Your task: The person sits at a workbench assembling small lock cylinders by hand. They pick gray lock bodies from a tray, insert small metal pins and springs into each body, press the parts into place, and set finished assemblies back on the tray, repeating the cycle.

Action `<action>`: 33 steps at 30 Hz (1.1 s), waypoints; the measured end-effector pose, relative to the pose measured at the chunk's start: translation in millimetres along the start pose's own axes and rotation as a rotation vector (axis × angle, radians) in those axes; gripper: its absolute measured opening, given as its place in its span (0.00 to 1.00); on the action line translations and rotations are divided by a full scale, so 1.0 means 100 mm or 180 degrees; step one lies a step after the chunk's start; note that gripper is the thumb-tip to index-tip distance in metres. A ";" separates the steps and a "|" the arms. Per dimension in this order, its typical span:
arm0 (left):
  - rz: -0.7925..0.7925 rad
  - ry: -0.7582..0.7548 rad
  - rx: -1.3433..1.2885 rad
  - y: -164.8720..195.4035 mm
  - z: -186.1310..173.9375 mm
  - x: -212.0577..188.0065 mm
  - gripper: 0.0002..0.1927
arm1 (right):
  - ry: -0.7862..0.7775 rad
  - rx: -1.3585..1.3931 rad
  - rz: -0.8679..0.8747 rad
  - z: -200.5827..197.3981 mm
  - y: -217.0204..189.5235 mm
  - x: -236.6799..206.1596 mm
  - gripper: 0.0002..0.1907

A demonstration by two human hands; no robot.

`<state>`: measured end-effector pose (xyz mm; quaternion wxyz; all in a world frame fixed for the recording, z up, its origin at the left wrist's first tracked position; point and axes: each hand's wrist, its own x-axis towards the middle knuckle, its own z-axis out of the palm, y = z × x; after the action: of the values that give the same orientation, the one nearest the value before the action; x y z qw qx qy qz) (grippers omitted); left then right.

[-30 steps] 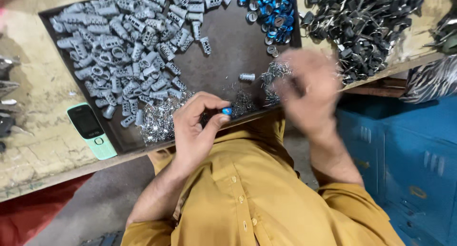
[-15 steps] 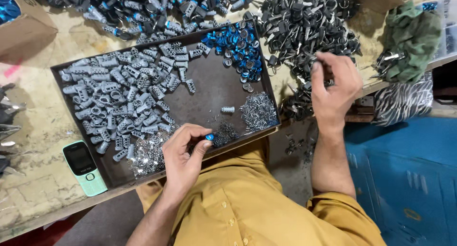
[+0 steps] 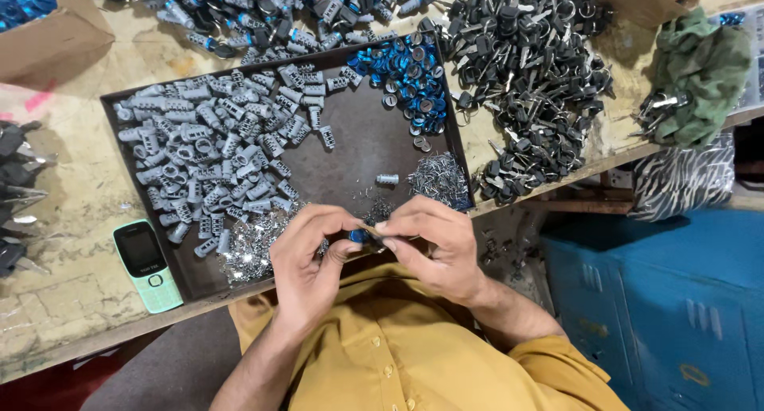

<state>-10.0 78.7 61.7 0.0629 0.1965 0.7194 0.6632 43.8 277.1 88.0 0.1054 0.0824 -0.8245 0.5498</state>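
Worn, scuffed table [image 3: 72, 299] carrying a green keypad phone [image 3: 147, 266] and a dark shallow tray [image 3: 358, 140] of ribbed grey metal cylinders [image 3: 215, 156]. Left hand [image 3: 310, 272] fingers pinch a small blue-capped part [image 3: 358, 236] over the tray's near edge; right hand [image 3: 434, 244] fingers pinch a thin piece against it, mostly hidden. Black keys [image 3: 525, 69] lie heaped at right.

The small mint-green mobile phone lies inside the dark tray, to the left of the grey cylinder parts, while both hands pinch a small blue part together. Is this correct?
Not quite. In the head view, the small mint-green mobile phone lies outside the dark rectangular metal tray, on the worn workbench beside its left edge. The rest holds: the grey cylinder parts are to its right, and the left hand and right hand pinch the small blue part.
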 end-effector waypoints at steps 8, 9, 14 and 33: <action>0.0073 0.0060 0.0349 0.07 -0.12 -0.08 0.10 | -0.0269 -0.0065 -0.0013 0.04 -0.13 0.03 0.11; 0.0055 0.0077 0.0360 0.08 -0.14 -0.07 0.10 | -0.0297 -0.0084 0.0003 0.06 -0.14 0.04 0.11; 0.1086 -0.0321 0.1023 0.14 -0.34 -0.01 0.15 | -0.0720 -0.0091 0.0139 0.03 -0.21 0.09 0.10; 0.0830 -0.0452 0.0231 -0.13 -0.66 -0.09 0.15 | -0.0567 0.1800 0.1568 0.30 0.01 0.01 0.11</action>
<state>-27.4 13.9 55.0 0.0199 0.3369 0.7050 0.6238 40.5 249.6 76.1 -0.1288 -0.0449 -0.6413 0.7551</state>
